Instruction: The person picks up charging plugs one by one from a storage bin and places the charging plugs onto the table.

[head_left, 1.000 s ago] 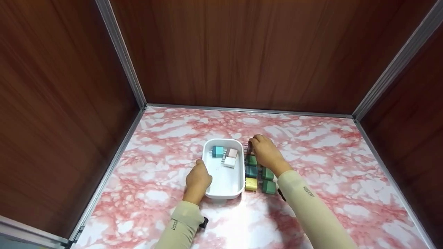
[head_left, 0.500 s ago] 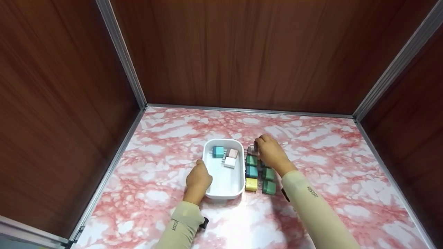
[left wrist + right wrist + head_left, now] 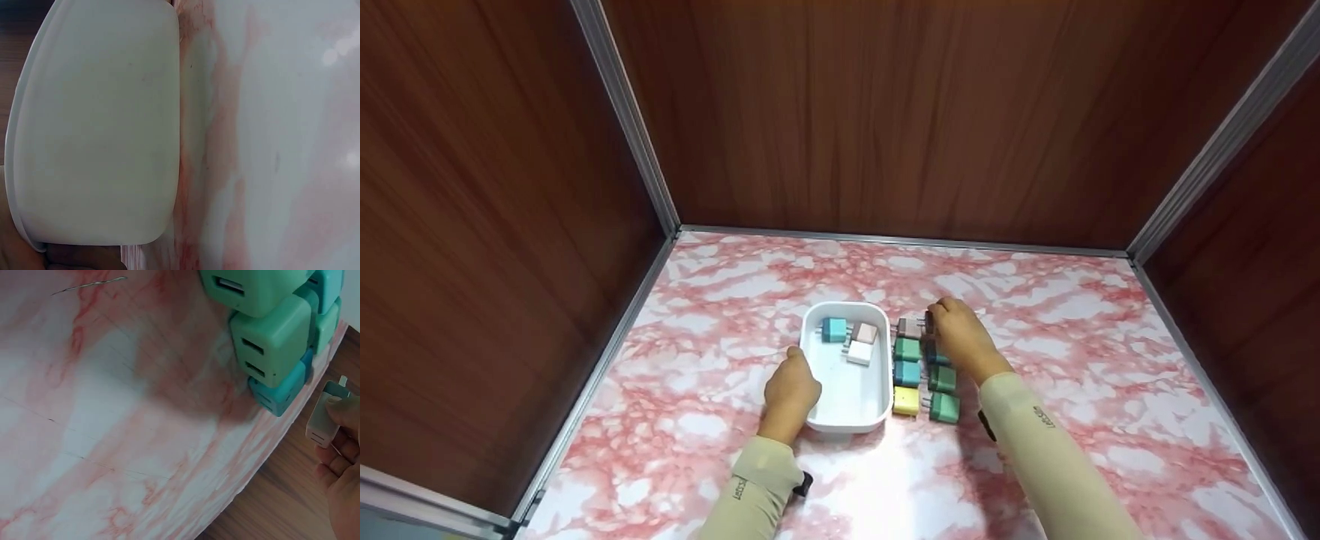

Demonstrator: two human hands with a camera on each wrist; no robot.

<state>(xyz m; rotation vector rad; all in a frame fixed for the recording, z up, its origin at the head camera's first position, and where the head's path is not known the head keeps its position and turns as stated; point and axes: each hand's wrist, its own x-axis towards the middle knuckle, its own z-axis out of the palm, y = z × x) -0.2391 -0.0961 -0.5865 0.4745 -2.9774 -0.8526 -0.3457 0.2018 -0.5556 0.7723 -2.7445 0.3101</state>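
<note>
My left hand (image 3: 793,388) grips the left rim of a white plastic tub (image 3: 840,409); its wall fills much of the left wrist view. Inside lie a blue charger plug (image 3: 834,330), a pinkish one and a white one (image 3: 859,352). To the tub's right, my right hand (image 3: 962,336) pinches a greyish charger plug (image 3: 323,417) with two ports, its prongs pointing left in the head view. This plug is at the far end of the outer column, beside a pinkish-grey plug (image 3: 909,327). The hand partly covers a teal plug (image 3: 937,352).
The inner column holds a green plug (image 3: 907,349), a blue plug (image 3: 907,373) and a yellow plug (image 3: 906,400). Two green plugs (image 3: 945,407) stand in the outer column. Brown panels (image 3: 870,120) enclose the marbled table (image 3: 1072,300) behind and at both sides.
My right hand has moved rightward from the inner column's far end to the outer column's. A pinkish-grey plug hidden by the hand before now shows. My left hand stays on the tub.
</note>
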